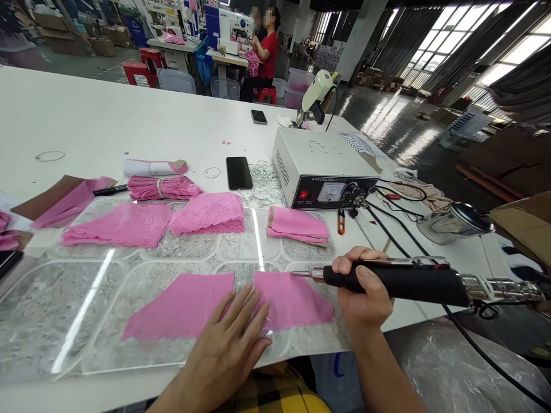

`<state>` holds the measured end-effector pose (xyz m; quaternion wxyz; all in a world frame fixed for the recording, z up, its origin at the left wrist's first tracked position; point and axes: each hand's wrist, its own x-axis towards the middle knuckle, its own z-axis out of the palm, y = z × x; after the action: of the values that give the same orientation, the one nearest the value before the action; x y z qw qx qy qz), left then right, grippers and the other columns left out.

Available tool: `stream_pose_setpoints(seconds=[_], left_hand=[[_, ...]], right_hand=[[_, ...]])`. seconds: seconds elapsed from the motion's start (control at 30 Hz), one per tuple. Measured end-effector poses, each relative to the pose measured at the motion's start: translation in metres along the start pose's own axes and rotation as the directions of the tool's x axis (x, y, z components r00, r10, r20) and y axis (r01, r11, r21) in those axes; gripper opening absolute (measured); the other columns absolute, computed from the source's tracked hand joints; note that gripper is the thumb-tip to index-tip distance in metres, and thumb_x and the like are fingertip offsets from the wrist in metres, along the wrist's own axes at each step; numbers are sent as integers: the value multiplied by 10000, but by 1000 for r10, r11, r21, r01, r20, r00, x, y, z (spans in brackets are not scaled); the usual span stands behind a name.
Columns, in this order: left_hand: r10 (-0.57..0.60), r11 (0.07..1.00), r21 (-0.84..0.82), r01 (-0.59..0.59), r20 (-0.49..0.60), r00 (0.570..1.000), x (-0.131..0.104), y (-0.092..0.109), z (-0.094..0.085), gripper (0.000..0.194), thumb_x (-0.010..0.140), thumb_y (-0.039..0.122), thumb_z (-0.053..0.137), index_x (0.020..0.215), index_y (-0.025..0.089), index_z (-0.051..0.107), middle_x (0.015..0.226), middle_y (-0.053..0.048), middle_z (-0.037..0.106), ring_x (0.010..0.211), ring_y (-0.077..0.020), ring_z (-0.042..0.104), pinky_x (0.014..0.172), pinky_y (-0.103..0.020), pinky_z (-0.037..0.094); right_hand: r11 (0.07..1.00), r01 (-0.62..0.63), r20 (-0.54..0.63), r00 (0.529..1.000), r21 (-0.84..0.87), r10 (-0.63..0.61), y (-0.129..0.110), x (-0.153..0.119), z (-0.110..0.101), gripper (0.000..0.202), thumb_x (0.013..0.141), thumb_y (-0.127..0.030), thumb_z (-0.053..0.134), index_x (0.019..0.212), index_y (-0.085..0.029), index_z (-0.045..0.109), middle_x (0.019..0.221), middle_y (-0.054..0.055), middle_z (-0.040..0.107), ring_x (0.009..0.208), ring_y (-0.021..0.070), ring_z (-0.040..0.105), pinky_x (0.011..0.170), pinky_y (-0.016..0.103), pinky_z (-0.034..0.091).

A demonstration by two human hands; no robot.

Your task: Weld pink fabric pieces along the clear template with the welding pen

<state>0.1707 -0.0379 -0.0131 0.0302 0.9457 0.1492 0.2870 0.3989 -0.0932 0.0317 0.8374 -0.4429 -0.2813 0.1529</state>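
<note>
Two flat pink fabric pieces lie side by side on the patterned mat, a left piece [176,307] and a right piece [297,304]. My left hand [235,338] rests flat with fingers spread, across the gap between them and touching their inner edges. My right hand [365,287] is wrapped round a black handheld tool [400,281] with a metal tip. That tip is over the upper part of the right piece; contact cannot be made out. Behind them sit a lace stack [209,213], a wider pink stack [120,223] and a folded pink bundle [297,223].
A grey control box [325,166] stands at the back, its cables running right. Near it are a black phone [239,173], tangled white string [266,182], orange snips [341,222] and a glass jar [454,223]. A person in red sits at a far sewing machine.
</note>
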Motion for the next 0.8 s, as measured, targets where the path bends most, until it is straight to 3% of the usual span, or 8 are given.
stream_pose_setpoints(seconds=[0.5, 0.8], left_hand=[[-15, 1000, 4, 15, -6, 1000, 1, 2, 2, 316, 993, 284, 452, 1209, 141, 633, 1270, -97, 630, 1291, -261, 483, 1122, -391, 280], [-11, 1000, 2, 12, -21, 1000, 2, 0, 2, 317, 991, 279, 452, 1201, 134, 639, 1272, -101, 629, 1283, -258, 491, 1121, -370, 278]], right_hand=[[1000, 13, 123, 992, 10, -14, 8, -3, 7, 93, 732, -195, 621, 806, -221, 571, 787, -24, 541, 559, 97, 558, 558, 297, 504], [999, 50, -41, 998, -12, -51, -6, 4, -14, 116, 676, -188, 626, 780, -205, 577, 761, -24, 542, 551, 94, 548, 562, 288, 494]])
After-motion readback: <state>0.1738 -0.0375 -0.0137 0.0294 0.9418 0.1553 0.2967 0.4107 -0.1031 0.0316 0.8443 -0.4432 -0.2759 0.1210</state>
